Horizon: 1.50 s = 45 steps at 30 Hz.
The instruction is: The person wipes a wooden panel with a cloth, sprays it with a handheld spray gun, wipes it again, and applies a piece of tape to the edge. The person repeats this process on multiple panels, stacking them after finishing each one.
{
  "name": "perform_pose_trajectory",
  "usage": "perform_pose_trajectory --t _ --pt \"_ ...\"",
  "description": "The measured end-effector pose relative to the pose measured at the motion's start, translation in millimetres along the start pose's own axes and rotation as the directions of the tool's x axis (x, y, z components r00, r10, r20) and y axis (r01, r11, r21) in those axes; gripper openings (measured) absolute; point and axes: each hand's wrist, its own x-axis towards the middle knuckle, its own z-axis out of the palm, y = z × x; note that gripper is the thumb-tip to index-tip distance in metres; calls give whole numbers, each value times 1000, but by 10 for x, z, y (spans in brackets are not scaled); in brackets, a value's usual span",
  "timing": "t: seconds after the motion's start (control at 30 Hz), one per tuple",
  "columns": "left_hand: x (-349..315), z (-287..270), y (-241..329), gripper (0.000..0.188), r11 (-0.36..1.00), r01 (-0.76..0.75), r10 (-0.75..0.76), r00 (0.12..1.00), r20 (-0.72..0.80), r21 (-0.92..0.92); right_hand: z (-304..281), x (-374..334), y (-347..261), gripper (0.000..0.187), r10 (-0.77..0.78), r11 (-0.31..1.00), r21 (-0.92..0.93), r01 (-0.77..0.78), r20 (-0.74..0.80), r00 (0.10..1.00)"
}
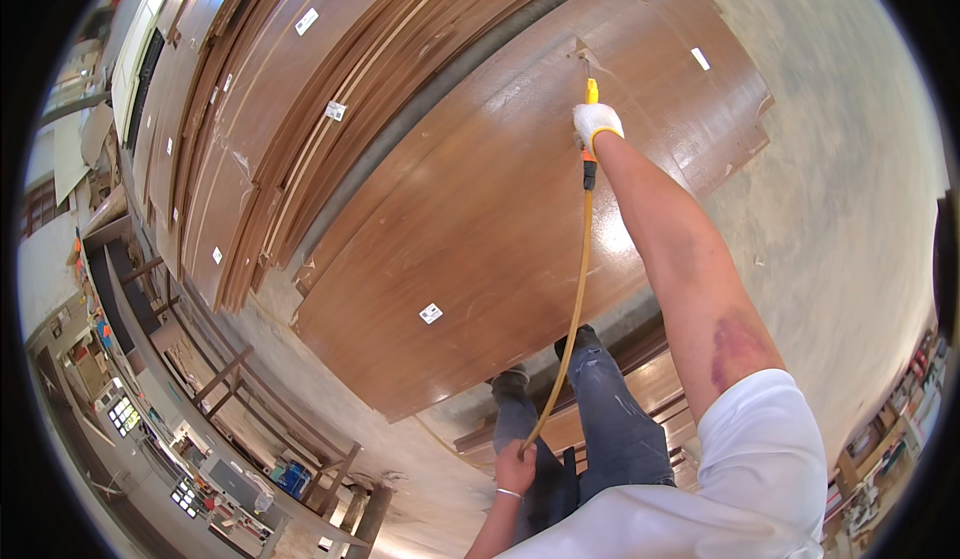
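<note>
My right hand (597, 123), in a white knit glove with a yellow cuff, is stretched far out and closed around a yellow air blow gun (592, 91). The gun's thin nozzle points away over a large brown wood panel (480, 229) lying flat. From an orange and black coupling below the glove, a tan air hose (579, 294) runs back toward me. Close to my legs, my left hand (515, 467), which looks bare, is closed on that hose. Rectangular cutouts show at the panel's far end, and small white labels are stuck on its face.
Stacks of brown panels (330, 89) with white labels lie along the left. A dark metal frame (235, 374) stands at lower left. More brown panels (655, 389) lie beside my legs, and cluttered shelves (885, 434) are at far right. Concrete floor (830, 159) surrounds the panel.
</note>
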Motion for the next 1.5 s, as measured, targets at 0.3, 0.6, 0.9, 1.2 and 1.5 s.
perform_pose_trajectory --t 0.3,0.6,0.9,1.2,1.5 --pt "-55 101 -117 30 983 27 -91 929 359 180 -279 -593 1339 39 24 999 46 -26 49 999" --pt "-49 -309 -640 37 920 -155 -31 885 464 359 -1138 -1243 3398 37 299 909 352 -222 -181 937" --pt "-175 -149 -552 30 939 -168 32 911 410 300 -1249 -1158 3323 40 282 914 344 -216 -154 947" --pt "-161 -87 -530 28 946 -157 41 926 375 285 -1256 -1096 3309 35 320 869 427 -249 -101 942" --pt "-49 50 -498 30 898 -144 -54 901 430 415 -1554 -1099 3654 21 151 677 692 -251 202 968"
